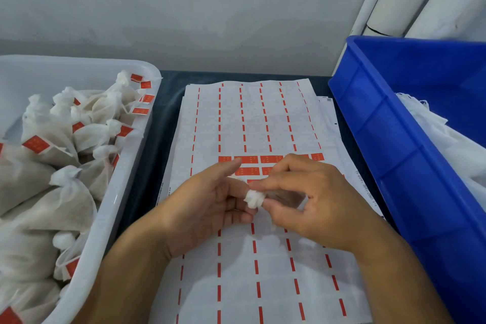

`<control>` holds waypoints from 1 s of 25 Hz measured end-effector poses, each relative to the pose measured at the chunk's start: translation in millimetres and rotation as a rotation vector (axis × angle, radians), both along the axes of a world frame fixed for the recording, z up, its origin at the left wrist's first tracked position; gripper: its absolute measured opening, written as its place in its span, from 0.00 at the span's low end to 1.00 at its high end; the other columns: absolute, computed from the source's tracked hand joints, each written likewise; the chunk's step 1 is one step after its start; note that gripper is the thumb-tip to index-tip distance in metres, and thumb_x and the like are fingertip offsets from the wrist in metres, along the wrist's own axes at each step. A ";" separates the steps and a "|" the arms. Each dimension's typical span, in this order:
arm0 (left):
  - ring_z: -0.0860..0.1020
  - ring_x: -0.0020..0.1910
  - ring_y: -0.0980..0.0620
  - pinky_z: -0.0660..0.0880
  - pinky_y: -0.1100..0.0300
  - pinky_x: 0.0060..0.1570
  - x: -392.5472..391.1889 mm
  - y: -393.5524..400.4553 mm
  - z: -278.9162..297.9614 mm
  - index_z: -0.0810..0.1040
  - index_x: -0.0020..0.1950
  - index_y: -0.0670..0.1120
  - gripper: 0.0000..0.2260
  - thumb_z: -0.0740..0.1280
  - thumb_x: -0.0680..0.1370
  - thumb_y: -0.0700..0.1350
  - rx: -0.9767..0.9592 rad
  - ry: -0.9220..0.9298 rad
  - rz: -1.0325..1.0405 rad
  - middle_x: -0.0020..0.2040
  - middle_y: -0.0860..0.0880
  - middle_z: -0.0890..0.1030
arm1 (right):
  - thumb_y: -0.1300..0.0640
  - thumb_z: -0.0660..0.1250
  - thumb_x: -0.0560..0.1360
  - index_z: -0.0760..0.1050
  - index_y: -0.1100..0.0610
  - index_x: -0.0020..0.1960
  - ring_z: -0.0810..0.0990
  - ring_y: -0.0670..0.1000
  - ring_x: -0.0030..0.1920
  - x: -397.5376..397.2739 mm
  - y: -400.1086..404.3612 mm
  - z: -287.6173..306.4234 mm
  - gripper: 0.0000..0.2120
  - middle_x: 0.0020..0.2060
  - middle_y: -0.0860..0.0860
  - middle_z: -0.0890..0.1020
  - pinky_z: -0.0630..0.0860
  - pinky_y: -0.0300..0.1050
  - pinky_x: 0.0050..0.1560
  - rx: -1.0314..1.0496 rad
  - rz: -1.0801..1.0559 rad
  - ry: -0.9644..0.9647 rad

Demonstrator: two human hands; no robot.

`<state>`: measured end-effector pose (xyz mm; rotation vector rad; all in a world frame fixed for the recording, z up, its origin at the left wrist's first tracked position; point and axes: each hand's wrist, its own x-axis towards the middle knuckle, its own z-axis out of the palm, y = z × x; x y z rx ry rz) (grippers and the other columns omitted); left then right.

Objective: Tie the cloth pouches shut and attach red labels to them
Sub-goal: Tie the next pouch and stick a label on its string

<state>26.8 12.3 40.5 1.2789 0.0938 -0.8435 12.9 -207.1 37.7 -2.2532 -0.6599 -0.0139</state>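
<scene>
white cloth of the pouch (253,198) is bunching between both hands above the label sheet (263,123), the right hand (313,202) gripping its body, the left hand (210,200) pinching at the neck, where a loose tie is risking spillage.

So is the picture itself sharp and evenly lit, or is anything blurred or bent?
Head view: soft, even light, no hard shadows, only a faint sheen on the white bin's rim. The wide lens bends the blue bin's edge and the label sheet. The right hand and the pouch it pinches look slightly smeared; the left hand is a bit clearer.
</scene>
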 end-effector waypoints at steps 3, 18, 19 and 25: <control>0.79 0.47 0.46 0.80 0.53 0.50 -3.3 -1.5 2.1 0.85 0.58 0.40 0.23 0.61 0.79 0.56 -0.070 0.023 0.015 0.56 0.34 0.82 | 0.49 0.73 0.76 0.83 0.40 0.60 0.79 0.45 0.54 2.4 -1.6 -0.8 0.13 0.50 0.36 0.77 0.79 0.36 0.47 -0.022 -0.021 -0.019; 0.83 0.39 0.54 0.79 0.63 0.41 -8.7 -1.3 8.1 0.88 0.51 0.52 0.17 0.71 0.70 0.60 0.150 -0.334 -0.001 0.45 0.50 0.85 | 0.53 0.66 0.80 0.81 0.49 0.51 0.80 0.48 0.48 2.0 18.4 1.5 0.05 0.44 0.41 0.79 0.77 0.36 0.43 0.222 -0.190 -0.097; 0.83 0.38 0.53 0.79 0.63 0.41 -9.5 -1.1 8.6 0.88 0.51 0.51 0.16 0.72 0.70 0.59 0.130 -0.343 0.013 0.45 0.49 0.86 | 0.53 0.65 0.80 0.80 0.48 0.51 0.80 0.49 0.48 1.5 19.1 3.6 0.05 0.44 0.40 0.78 0.77 0.35 0.43 0.257 -0.171 -0.092; 0.81 0.37 0.54 0.78 0.64 0.39 -10.0 -1.2 9.5 0.88 0.46 0.51 0.12 0.74 0.70 0.56 0.074 -0.409 0.127 0.44 0.50 0.85 | 0.50 0.62 0.80 0.76 0.45 0.50 0.79 0.48 0.46 -0.4 19.3 9.0 0.04 0.43 0.39 0.78 0.75 0.34 0.42 0.410 -0.165 -0.022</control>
